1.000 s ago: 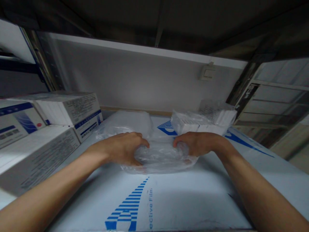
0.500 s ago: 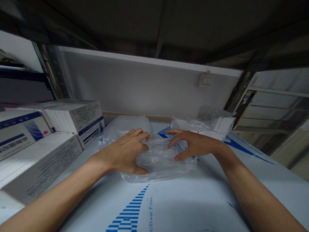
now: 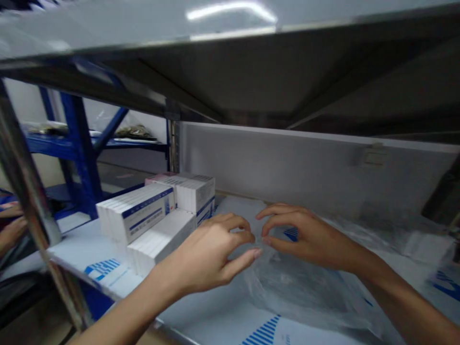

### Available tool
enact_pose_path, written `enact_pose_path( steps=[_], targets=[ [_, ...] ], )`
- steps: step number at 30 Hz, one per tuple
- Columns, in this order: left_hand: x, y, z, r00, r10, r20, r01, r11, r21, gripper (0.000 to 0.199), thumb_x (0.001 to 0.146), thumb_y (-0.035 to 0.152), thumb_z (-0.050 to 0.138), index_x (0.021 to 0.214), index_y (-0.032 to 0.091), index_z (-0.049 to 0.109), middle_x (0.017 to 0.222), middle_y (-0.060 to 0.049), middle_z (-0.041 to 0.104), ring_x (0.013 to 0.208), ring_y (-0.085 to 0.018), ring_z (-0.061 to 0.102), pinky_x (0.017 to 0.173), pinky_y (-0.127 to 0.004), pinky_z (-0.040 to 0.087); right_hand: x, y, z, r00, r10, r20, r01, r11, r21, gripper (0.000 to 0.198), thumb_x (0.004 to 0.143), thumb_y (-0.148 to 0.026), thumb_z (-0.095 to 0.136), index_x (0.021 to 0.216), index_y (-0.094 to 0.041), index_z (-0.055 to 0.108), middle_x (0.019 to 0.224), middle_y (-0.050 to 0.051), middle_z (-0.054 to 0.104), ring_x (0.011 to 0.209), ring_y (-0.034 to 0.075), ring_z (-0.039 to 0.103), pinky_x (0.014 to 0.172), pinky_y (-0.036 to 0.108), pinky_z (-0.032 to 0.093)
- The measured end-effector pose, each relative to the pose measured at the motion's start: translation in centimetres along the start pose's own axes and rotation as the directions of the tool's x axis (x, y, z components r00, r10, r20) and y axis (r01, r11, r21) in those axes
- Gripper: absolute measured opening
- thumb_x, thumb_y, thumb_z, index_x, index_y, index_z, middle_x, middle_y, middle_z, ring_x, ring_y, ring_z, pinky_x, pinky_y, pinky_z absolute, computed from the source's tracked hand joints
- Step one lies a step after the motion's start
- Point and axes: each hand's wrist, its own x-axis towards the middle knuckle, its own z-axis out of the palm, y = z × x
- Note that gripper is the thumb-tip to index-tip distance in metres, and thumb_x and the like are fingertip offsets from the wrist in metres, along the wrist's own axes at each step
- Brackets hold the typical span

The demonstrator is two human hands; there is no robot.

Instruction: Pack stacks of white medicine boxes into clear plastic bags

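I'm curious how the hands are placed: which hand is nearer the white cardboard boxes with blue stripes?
Left. The left hand is just right of the white boxes; the right hand is farther right, by the crumpled clear plastic.

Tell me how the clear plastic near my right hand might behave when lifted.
The clear plastic is probably floppy, since it lies in loose wrinkles. It's likely light for its size, as it looks thin and see-through.
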Motion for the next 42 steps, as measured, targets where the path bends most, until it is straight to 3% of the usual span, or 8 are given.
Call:
enact_pose_path(
  steps=[3, 7, 14, 19, 24, 30, 37, 42],
  targets=[
    [-3.7, -2.3, -2.4, 0.971, -0.136, -0.197, 0.174, 0.965, 0.195, 0.028, 0.100, 0.034, 0.051, 0.103, 0.017, 0.073, 0.106, -0.010, 0.071, 0.101, -0.025, 0.066, 0.091, -0.042, 0.054, 3.8, -2.4, 2.3, 0.998, -0.066, 0.001, 0.066, 0.996, -0.056, 0.009, 0.089, -0.024, 0.066, 0.091, -0.024, 0.074, 0.110, 0.004, 0.075, 0.108, 0.022, 0.068, 0.101, 0.039, 0.049],
    [-8.8, -6.1, -5.6, 0.791, -0.265, -0.551, 0.522, 0.761, 0.384, 0.031, 0.096, 0.038, 0.055, 0.106, 0.017, 0.075, 0.119, -0.015, 0.068, 0.122, -0.035, 0.056, 0.104, -0.050, 0.048, 7.8, -5.0, 5.8, 0.999, 0.042, 0.022, -0.040, 0.996, -0.079, 0.011, 0.086, -0.021, 0.067, 0.096, -0.022, 0.073, 0.114, 0.007, 0.075, 0.112, 0.027, 0.067, 0.101, 0.045, 0.050],
    [-13.2, -8.1, -7.7, 0.531, -0.737, -0.418, 0.847, 0.457, 0.271, 0.065, 0.090, 0.053, 0.060, 0.148, 0.029, 0.048, 0.131, -0.010, 0.068, 0.107, -0.035, 0.071, 0.083, -0.044, 0.059, 11.0, -8.1, 9.2, 1.000, -0.010, 0.024, 0.011, 0.999, -0.032, 0.014, 0.086, -0.020, 0.065, 0.097, -0.020, 0.074, 0.110, 0.008, 0.076, 0.107, 0.027, 0.069, 0.097, 0.042, 0.052],
    [-13.7, -5.3, -8.2, 0.658, -0.548, -0.517, 0.722, 0.655, 0.225, 0.053, 0.085, 0.045, 0.067, 0.134, 0.029, 0.058, 0.130, -0.007, 0.070, 0.102, -0.032, 0.074, 0.084, -0.042, 0.062, 10.3, -7.5, 8.1, 0.991, 0.099, -0.093, -0.098, 0.995, 0.019, 0.026, 0.085, -0.033, 0.066, 0.108, -0.023, 0.072, 0.113, 0.010, 0.075, 0.109, 0.031, 0.069, 0.098, 0.051, 0.052],
    [-12.2, -3.1, -7.6, 0.806, -0.349, -0.479, 0.370, 0.928, -0.054, 0.055, 0.080, 0.046, 0.078, 0.128, 0.029, 0.059, 0.122, -0.005, 0.073, 0.095, -0.025, 0.075, 0.081, -0.036, 0.066, 6.1, -3.6, 4.4, 0.949, 0.225, -0.222, -0.152, 0.940, 0.306, 0.096, 0.071, -0.049, 0.083, 0.153, -0.030, 0.037, 0.139, 0.014, 0.062, 0.123, 0.031, 0.063, 0.099, 0.052, 0.055],
    [-6.7, -1.2, -3.3, 0.915, -0.166, -0.369, 0.088, 0.972, -0.220, 0.056, 0.078, 0.039, 0.082, 0.127, 0.032, 0.058, 0.123, -0.002, 0.073, 0.102, -0.022, 0.074, 0.086, -0.030, 0.065, -2.7, -0.8, -0.6, 0.981, 0.192, -0.018, -0.164, 0.881, 0.443, 0.088, 0.067, -0.042, 0.090, 0.145, -0.030, 0.051, 0.144, 0.010, 0.060, 0.133, 0.030, 0.057, 0.112, 0.050, 0.047],
    [-1.3, -0.8, 1.6, 0.885, 0.319, -0.338, -0.328, 0.944, 0.032, 0.064, 0.088, 0.004, 0.061, 0.142, 0.038, 0.052, 0.149, -0.004, 0.055, 0.137, -0.024, 0.054, 0.110, -0.038, 0.051, -11.0, 0.3, -2.8, 0.912, -0.004, -0.410, -0.083, 0.977, -0.195, 0.066, 0.070, -0.017, 0.080, 0.129, -0.033, 0.055, 0.132, 0.007, 0.066, 0.123, 0.031, 0.060, 0.106, 0.050, 0.046],
    [1.5, 0.6, 1.9, 0.947, 0.198, -0.252, -0.242, 0.957, -0.157, 0.068, 0.085, 0.030, 0.076, 0.147, 0.032, 0.047, 0.145, -0.009, 0.060, 0.130, -0.028, 0.060, 0.108, -0.041, 0.053, -13.4, 1.1, -3.5, 0.891, 0.248, -0.381, -0.296, 0.952, -0.072, 0.076, 0.062, -0.038, 0.089, 0.129, -0.027, 0.057, 0.129, 0.011, 0.064, 0.120, 0.034, 0.061, 0.104, 0.051, 0.048]
  ],
)
